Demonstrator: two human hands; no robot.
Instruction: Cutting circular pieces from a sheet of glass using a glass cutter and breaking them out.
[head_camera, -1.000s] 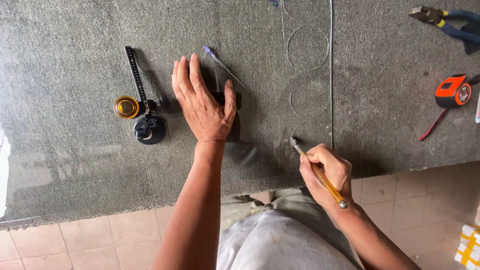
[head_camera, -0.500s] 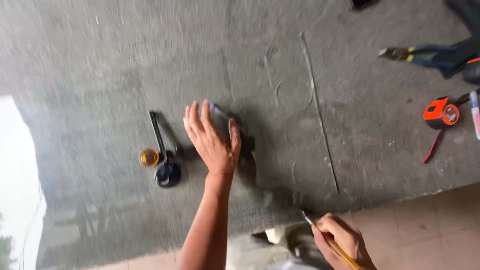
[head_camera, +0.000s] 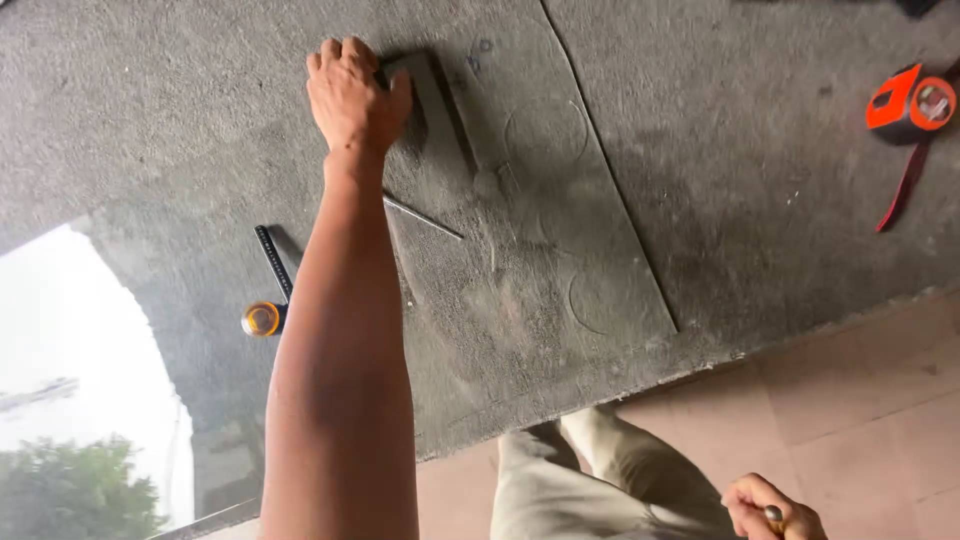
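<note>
My left hand reaches far out, palm down on a glass sheet that lies on a grey carpeted top. Its fingers are bent and their tips are hidden, so I cannot tell whether they grip anything. A dark shadow-like shape lies right beside the hand. Faint scored circles show in the glass. A thin rod lies next to my forearm. My right hand is low at the bottom edge, over the floor, closed on a slim tool of which only the end shows.
A black scale bar with an amber round cup lies left of my arm. An orange tape measure sits at the far right. Beige tiled floor and my trousered legs are below. Sky reflects at the lower left.
My left hand has stretched farther away across the glass and the view has swung. My right hand with its tool has dropped off the glass to the bottom right.
</note>
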